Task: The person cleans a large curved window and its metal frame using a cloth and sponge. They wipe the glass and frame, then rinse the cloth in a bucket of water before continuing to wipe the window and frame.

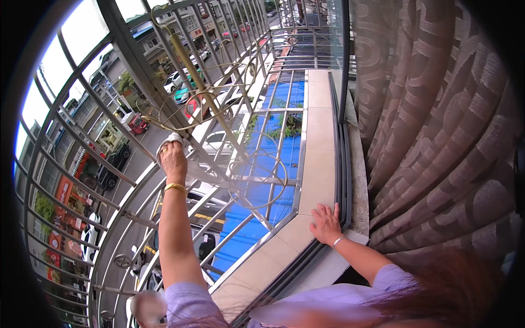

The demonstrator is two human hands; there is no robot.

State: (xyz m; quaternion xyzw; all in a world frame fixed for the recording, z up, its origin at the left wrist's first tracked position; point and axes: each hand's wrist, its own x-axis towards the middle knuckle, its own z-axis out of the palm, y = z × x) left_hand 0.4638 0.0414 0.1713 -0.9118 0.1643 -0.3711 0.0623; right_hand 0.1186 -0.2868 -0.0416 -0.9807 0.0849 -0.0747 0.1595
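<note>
My left hand [174,158] reaches far out through the window opening, its fingers closed over a whitish cloth [163,148]. The cloth is pressed against a metal post of the window cage [154,88]. A round wire rack [197,119] with a brownish pole [190,67] hangs just beside that hand, to its right. Lower down, my right hand [326,223] rests with spread fingers on the tiled outer sill [318,164], beside the dark window track [343,176]. It holds nothing.
Patterned curtains [426,135] hang at the right, next to an opened glass pane [336,53]. Curved metal bars [119,209] enclose the space outside. Beyond them lie a blue roof [246,229] and a street with parked cars [112,166] below.
</note>
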